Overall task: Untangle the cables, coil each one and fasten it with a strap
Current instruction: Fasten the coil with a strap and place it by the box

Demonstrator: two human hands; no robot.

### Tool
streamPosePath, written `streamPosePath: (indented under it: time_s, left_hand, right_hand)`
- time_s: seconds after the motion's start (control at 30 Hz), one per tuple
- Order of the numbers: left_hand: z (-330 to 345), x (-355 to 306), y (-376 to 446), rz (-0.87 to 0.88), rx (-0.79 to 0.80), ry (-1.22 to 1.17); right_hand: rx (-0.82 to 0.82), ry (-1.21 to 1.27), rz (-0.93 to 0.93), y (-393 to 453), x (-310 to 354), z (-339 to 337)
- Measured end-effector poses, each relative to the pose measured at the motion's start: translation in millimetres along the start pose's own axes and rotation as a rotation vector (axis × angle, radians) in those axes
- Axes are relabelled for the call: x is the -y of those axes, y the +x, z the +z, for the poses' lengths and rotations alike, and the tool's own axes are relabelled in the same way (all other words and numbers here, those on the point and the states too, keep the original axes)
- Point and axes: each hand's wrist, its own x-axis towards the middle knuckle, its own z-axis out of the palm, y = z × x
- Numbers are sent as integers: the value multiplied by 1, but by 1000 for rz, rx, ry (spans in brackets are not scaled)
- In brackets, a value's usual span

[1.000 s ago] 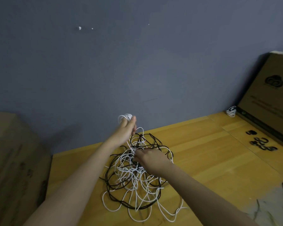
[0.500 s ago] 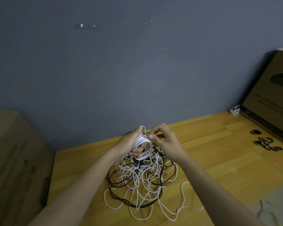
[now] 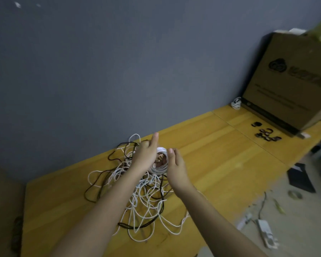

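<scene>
The task looks early. One white bundle [image 3: 236, 103] already lies coiled at the far end of the table [image 3: 220, 156], just beside a cardboard box [image 3: 293, 78], and it reads as finished, though any strap on it is too small to see. A second white coil [image 3: 160, 162] is under way, held above the table between both hands. The left hand [image 3: 145, 156] has its grip on the coil's left side, fingers mostly hidden behind the hand, index finger raised. The right hand [image 3: 175, 165] touches the coil's right edge; whether its grip pinches the cable or only steadies it, I cannot tell.

Most remains: below the hands a loose tangle [image 3: 137, 197] of thin white and black cables spreads over the table, loops crossing many times. The cables look slim, round and limp. Small dark straps [image 3: 266, 135] lie near the box, well apart from the tangle. The table is smooth yellow wood with visible seams.
</scene>
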Motion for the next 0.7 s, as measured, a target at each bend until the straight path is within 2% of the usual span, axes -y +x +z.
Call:
streamPosePath:
  time_s: [0.1, 0.2, 0.33, 0.47, 0.53, 0.63, 0.7]
  left_hand:
    - [30, -6, -4, -5, 211, -164]
    - [68, -5, -3, 82, 372, -32]
    - [139, -15, 15, 215, 297, 130]
    - [227, -43, 44, 234, 267, 158]
    - [276, -64, 59, 245, 277, 168]
    - [339, -90, 82, 259, 286, 168]
    - [377, -111, 98, 252, 303, 157]
  right_hand:
    - [-94, 25, 76, 21, -11, -33]
    - [-127, 71, 120, 36, -32, -71]
    - [-149, 43, 79, 56, -60, -130]
    - [-204, -357, -107, 94, -100, -213]
    - [-159, -463, -107, 112, -115, -262]
    - [-28, -384, -29, 135, -122, -328]
    - [35, -378, -42, 157, -130, -373]
